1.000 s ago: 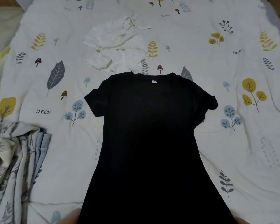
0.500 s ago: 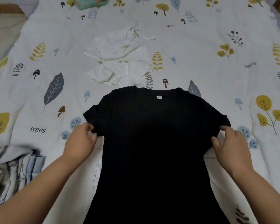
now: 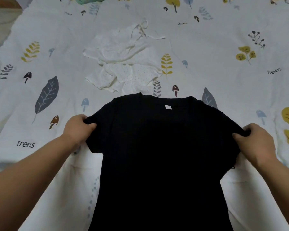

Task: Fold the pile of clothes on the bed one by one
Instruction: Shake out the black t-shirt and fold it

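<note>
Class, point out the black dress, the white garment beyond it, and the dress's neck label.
black dress [image 3: 165, 155], head view, middle of the front.
white garment [image 3: 123, 64], head view, crumpled centre.
neck label [image 3: 168, 107], head view, tag's centre.

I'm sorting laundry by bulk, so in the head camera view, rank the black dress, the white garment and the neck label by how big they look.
1. black dress, though it lies nearest the camera
2. white garment
3. neck label
</note>
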The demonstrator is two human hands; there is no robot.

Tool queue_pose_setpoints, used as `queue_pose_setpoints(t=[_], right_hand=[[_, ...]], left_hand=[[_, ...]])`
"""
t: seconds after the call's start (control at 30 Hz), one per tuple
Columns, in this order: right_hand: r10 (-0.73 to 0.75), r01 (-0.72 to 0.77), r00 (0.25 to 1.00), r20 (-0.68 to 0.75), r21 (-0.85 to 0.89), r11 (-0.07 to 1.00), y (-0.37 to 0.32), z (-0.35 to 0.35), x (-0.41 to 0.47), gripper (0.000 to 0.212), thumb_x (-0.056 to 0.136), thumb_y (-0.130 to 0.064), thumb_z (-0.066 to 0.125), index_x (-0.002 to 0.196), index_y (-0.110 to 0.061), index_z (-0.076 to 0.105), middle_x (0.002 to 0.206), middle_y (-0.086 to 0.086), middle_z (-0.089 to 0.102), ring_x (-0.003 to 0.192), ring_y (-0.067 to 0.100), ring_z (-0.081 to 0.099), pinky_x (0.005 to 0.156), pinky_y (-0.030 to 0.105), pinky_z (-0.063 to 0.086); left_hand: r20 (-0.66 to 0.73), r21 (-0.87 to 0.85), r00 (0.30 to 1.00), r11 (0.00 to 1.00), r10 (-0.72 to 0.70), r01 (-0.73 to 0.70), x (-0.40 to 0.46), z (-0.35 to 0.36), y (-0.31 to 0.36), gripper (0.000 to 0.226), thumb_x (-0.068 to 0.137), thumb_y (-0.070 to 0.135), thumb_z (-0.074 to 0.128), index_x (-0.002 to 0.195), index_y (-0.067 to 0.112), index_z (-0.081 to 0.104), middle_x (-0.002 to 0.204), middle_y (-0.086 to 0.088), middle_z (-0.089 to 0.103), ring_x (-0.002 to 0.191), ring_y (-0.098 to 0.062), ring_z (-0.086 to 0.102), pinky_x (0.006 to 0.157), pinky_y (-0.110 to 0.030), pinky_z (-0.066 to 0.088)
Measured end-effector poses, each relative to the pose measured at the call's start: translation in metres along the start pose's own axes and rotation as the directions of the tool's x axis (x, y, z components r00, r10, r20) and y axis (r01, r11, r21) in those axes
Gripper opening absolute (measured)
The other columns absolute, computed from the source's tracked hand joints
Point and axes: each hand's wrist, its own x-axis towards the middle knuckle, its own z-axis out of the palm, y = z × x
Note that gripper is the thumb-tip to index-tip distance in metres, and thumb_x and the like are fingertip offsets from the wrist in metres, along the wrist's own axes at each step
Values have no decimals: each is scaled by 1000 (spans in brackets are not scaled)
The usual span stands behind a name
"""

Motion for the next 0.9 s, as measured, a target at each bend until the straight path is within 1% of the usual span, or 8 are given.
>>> queue_pose_setpoints(t=[0.13,0.23,0.3,0.43,0.57,0.67,0.77,0.9], right_hand=[[-27,28,1000,-16,96,995,-18,-18,-14,15,82,-9,59,96,-9,54,74,4,55,66,20,49,57,29,35],[-92,88,995,34,118,989,-39,-23,-27,8,79,-9,58,85,-14,55,75,2,56,69,25,53,60,30,40],[-154,95,971,184,292,952,-54,-25,-37,8,80,-11,63,82,-17,57,80,8,63,64,25,57,58,29,45],[-300,-173,755,583,618,767,-71,-32,-49,12,91,-21,54,101,-22,60,77,11,72,60,25,69,54,27,57],[-205,-29,911,359,549,835,-59,-20,-33,13,93,-10,51,95,-17,61,73,12,67,52,21,61,51,28,52],[-250,202,942,224,216,955,-52,4,-21,16,88,-12,58,102,-20,61,88,5,63,75,23,58,76,35,50],[-313,314,931,187,26,949,-55,25,-19,42,91,-14,53,132,-19,47,120,11,52,106,28,54,83,31,38],[-386,380,906,174,67,922,-70,35,1,62,92,-3,43,145,-29,28,130,10,33,104,26,47,95,32,35]], left_hand=[[-201,62,967,987,157,-148,-27,-8,28,7,79,10,56,80,3,55,65,-6,53,66,-24,48,51,-28,30],[-186,106,942,959,279,-263,-54,-1,53,5,80,16,58,82,13,54,62,-2,56,59,-18,50,52,-28,30],[-20,67,934,933,356,-354,-69,7,69,6,84,21,60,81,18,54,56,5,54,53,-11,49,50,-24,32],[419,-298,822,913,386,-278,-79,17,86,15,94,27,48,89,22,62,58,1,68,35,-7,44,42,-14,39],[160,-195,931,935,329,-297,-54,28,69,17,93,19,49,83,16,62,63,3,66,46,-9,51,60,-24,48],[27,-47,947,947,320,-318,-34,38,58,12,92,14,48,85,16,58,77,-2,66,66,-17,58,65,-28,43],[11,85,914,910,405,-405,-19,50,57,24,91,11,48,114,15,54,102,-8,59,77,-20,53,71,-28,39],[127,227,817,786,562,-575,-2,55,73,54,93,8,43,142,27,33,111,-10,36,87,-24,47,80,-29,40]])
